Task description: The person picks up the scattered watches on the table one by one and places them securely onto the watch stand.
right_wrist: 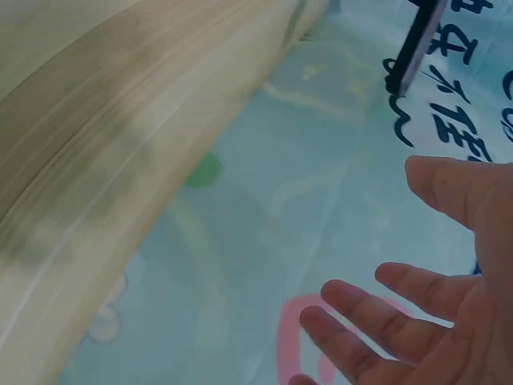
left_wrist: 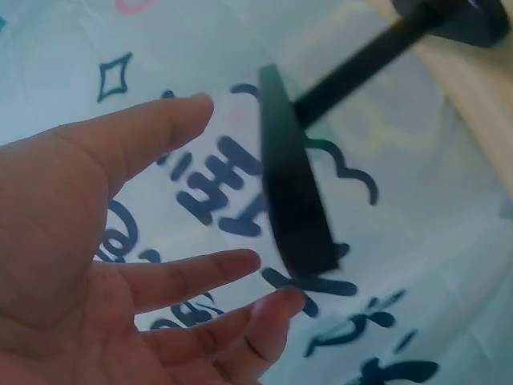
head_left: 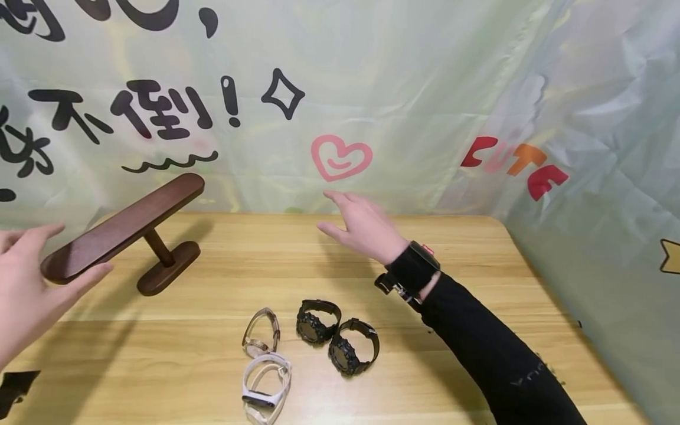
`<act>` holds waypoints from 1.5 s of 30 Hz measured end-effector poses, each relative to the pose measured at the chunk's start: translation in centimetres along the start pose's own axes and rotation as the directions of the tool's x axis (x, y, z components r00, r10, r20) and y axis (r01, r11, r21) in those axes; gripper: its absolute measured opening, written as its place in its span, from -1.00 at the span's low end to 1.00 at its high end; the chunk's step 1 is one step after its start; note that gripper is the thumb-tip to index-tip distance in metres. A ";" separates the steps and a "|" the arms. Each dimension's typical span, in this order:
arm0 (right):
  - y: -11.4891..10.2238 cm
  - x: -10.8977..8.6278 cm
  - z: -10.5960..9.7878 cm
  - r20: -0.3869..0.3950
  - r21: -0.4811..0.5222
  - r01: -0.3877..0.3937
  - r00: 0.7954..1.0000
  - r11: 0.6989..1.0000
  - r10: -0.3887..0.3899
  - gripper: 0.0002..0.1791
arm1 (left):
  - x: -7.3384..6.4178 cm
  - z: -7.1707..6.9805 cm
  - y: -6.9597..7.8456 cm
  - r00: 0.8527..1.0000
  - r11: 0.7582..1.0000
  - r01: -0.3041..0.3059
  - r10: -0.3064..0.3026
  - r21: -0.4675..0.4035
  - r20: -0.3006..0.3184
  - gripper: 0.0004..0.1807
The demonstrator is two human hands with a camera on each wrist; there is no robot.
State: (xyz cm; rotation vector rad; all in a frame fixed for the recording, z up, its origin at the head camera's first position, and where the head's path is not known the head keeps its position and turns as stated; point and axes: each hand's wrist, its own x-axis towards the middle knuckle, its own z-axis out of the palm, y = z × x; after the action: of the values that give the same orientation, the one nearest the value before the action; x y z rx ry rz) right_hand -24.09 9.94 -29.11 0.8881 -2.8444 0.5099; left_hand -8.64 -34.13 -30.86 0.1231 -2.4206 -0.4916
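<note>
A dark brown wooden T-shaped stand [head_left: 130, 227] with a long padded-looking bar on a post stands at the left of the table. My left hand [head_left: 39, 283] is beside the near end of its bar, thumb and fingers spread; in the left wrist view the left hand [left_wrist: 160, 265] shows nothing in its grasp. My right hand [head_left: 366, 227] hovers over the back middle of the table, fingers extended and holding nothing. Two black watches [head_left: 313, 324] lie at the front middle, next to a slim bracelet watch [head_left: 260, 339] and a white-strapped band [head_left: 265, 383].
The wooden table [head_left: 435, 354] ends at a printed cloth backdrop [head_left: 414, 88] behind and to the right. A small black item [head_left: 16, 389] shows at the front left edge. A black camera strap [head_left: 411, 271] circles the right wrist.
</note>
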 end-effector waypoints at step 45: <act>-3.2 6.6 3.8 0.118 0.144 0.023 0.992 0.989 -0.041 -0.28 | 1.8 0.1 -0.9 0.988 0.989 -0.136 0.130 0.066 0.078 -0.26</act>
State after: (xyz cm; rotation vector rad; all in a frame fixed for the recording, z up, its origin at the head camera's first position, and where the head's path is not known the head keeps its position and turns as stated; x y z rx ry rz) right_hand -27.77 2.64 -30.33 1.0206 -2.9264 0.6845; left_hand -10.20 -35.29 -30.22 -0.0266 -2.4986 -0.3548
